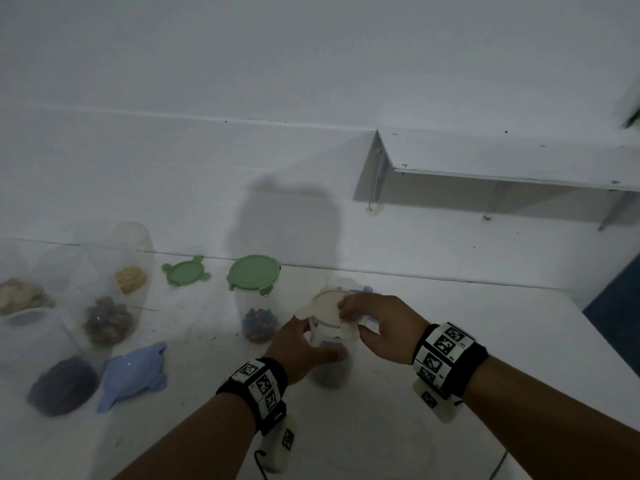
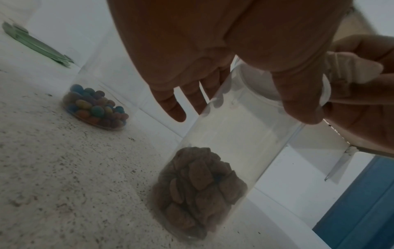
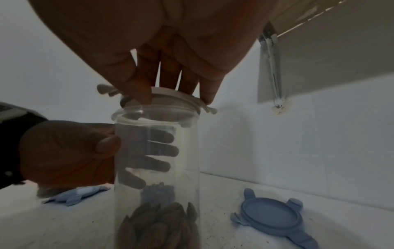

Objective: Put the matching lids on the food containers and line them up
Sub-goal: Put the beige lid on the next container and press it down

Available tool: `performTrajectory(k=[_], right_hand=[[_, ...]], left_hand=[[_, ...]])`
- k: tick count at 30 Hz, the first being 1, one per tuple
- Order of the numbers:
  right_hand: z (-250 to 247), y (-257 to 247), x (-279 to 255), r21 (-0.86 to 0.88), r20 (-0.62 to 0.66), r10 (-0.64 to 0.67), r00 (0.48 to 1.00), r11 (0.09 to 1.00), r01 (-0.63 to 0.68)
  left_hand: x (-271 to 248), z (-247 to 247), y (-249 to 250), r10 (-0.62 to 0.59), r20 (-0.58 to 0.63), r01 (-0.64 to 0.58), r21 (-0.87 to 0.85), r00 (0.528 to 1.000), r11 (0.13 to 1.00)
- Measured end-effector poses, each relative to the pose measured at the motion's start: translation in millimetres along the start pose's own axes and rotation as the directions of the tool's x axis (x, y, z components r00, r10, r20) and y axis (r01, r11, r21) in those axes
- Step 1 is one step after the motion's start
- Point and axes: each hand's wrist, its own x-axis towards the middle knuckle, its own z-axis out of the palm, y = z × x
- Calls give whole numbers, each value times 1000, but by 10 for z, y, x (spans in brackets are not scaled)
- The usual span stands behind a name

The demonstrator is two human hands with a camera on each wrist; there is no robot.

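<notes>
A tall clear container [image 1: 329, 370] with brown pieces at its bottom stands upright on the white counter. My left hand [image 1: 301, 344] grips its side, fingers wrapped round the back wall [image 3: 157, 151]. A cream lid [image 1: 325, 308] lies slightly tilted on the container's rim, its clip flaps sticking out. My right hand [image 1: 360, 320] pinches that lid [image 3: 170, 96] from above with thumb and fingertips. From the left wrist the same container [image 2: 234, 143] fills the middle of the view.
Left of it stands a clear container under a closed green lid [image 1: 254, 275], holding coloured sweets [image 2: 95, 107]. A loose green lid [image 1: 186, 270], a blue lid [image 1: 133, 374], another blue lid [image 3: 273, 217] and several open containers [image 1: 107, 313] lie around. A wall shelf [image 1: 502, 157] hangs at right.
</notes>
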Motion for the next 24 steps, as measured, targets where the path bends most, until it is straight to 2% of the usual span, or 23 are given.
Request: performTrajectory(k=[4,7,9,10,12,14,15,20,24], right_hand=[[-32,-75,-22,-55,62,-81,995,995,84],[-97,-149,89,-117,138,-24,990,992,41],[-140,-175,248,-230,247,25,969,973,34],[-153,-184,338,-309,330,63,942,950,45],[-159,-176,511,-401,505,162,848,914,65],[-163,-207,661,-421,607,230,761,905,62],[-165,-243,711,-416,629,238,740,908,61],[-96,-236,805,-436,580,173,796,891,124],[-17,-113,711,-393,474,185,861,919,19]], left_hand=[[-14,-9,49,48,5,-48,-15,999,999],[-20,-22,70,51,33,-50,-29,998,998],[-19,-16,50,42,39,-41,-34,998,999],[-15,-11,41,37,38,-36,-37,999,999],[-11,-12,22,30,48,-28,-35,998,999],[8,-29,-4,24,78,-23,-20,997,1000],[15,-47,-9,17,95,-17,-6,995,1000],[132,-176,-19,-37,177,19,100,984,995],[126,-290,-36,-53,201,42,56,978,998]])
